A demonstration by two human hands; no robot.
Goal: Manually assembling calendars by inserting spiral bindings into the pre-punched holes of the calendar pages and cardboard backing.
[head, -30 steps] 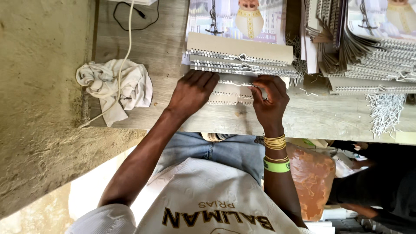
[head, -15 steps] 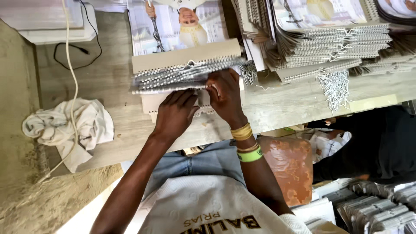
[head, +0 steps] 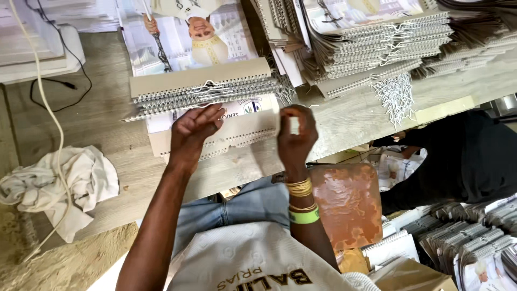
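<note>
calendar stacks: cut off at top edge; punched sheet: partly under left hand

A cardboard box, plain brown, is sitting at the bottom right corner beside the seated person. No labels, signs or screens are showing anywhere else; printed stacks on the table are bound sheets, not packages.

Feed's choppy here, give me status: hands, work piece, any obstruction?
Left hand flat on punched calendar. Right hand pinching its right edge. Bound stack directly behind; nothing blocking.
</note>
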